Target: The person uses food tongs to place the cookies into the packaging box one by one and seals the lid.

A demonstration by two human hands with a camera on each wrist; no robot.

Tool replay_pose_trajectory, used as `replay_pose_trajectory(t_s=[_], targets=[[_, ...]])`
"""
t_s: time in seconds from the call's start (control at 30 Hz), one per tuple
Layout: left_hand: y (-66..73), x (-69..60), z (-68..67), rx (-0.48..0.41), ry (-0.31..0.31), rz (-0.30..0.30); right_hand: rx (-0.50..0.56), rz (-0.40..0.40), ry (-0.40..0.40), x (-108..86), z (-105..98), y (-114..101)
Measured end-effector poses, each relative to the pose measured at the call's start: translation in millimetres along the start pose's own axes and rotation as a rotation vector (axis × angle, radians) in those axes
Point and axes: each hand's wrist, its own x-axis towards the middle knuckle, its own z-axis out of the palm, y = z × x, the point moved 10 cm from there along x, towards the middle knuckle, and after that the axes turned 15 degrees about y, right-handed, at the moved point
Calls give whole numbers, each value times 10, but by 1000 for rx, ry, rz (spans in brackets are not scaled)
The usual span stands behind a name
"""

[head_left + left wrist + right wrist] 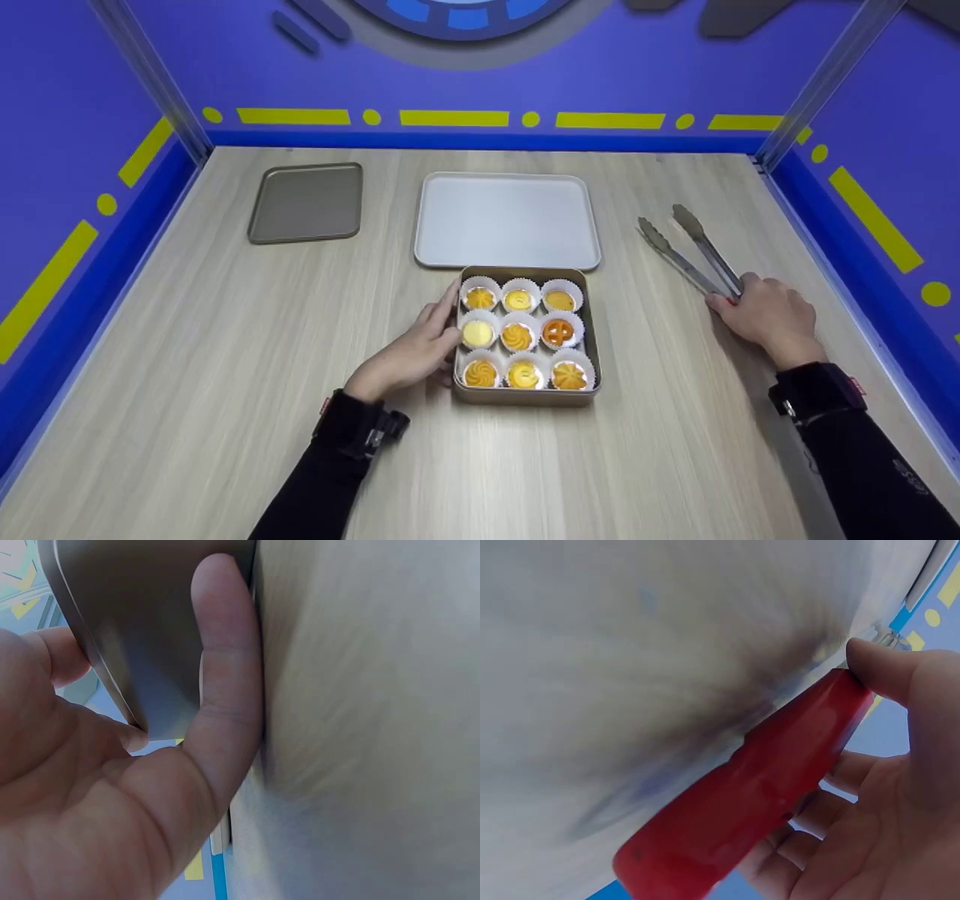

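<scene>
A square gold-brown tin point(525, 399) stands on the table with several small cookies point(517, 337) inside, each in a white paper cup. Along the tin's left wall lies my left hand point(409, 356), its fingers fairly straight and touching the side. In the left wrist view, one finger point(225, 667) runs along the tin wall point(142, 622) low by the tabletop. My right hand point(772, 319) holds metal tongs point(690, 223) with brown tips, their two arms spread apart. The right wrist view shows the tongs' red handle point(742, 795) between thumb and fingers, close above the table.
Directly behind the tin is a white rectangular tray point(506, 219). A smaller grey-brown tray point(309, 204) lies at the back left. Blue panels with yellow marks point(454, 118) enclose the wood-grain tabletop point(262, 352) at the back and both sides.
</scene>
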Motion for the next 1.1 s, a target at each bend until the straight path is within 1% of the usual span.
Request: replay_pose_trajectory(t_s=[0.13,0.43,0.57,0.67,0.73,0.83,0.9,0.97,1.1], targets=[[7,12,-2,12,7,11,-9,-7,-2,-11,14,-10],[5,11,3,-15,9,18,-23,-25,2,-25,18,-36],[22,9,6,-17,11,24,-23,-20,-50,-61,-5,-43],[31,14,9,-16,11,25,-3,-31,-72,-88,-125,-125],[32,15,4,-15,9,22,41,-46,-38,-87,-267,-253],[16,10,-8,-32,6,2,163,-73,91,-85,-504,-510],[-7,8,-3,-46,-2,-15,269,-81,161,-117,-602,-693],[-24,7,5,-48,-7,-22,377,-90,216,-169,-647,-869],[-31,14,17,-42,-9,-15,557,-96,256,-256,-609,-1190]])
